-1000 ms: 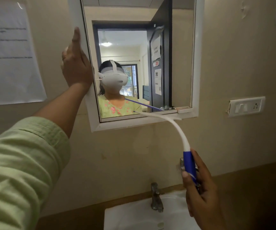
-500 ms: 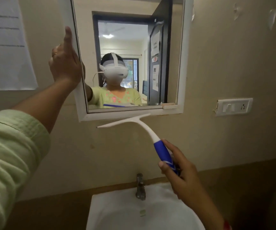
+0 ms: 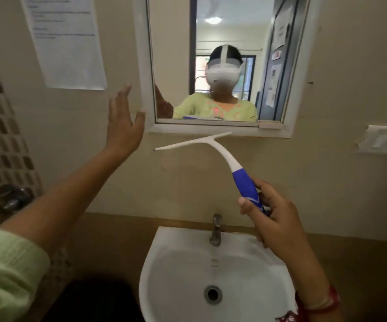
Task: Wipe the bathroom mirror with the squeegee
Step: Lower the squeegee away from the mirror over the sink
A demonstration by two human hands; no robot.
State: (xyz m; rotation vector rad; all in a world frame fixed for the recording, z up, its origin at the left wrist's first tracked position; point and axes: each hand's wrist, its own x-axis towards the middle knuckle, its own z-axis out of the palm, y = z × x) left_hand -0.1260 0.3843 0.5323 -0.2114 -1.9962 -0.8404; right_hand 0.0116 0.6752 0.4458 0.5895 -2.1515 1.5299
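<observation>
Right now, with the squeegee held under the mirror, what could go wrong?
The squeegee blade is tilted and sits below the mirror frame; lifted like this, it may catch the frame's lower edge.
The right hand grips only the blue handle's lower end, so the tool could slip and fall onto the tap or washbasin.
The open left hand beside the frame may block the blade.

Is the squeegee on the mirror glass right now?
No, the squeegee held by the right hand sits below the mirror frame, off the glass.
</observation>
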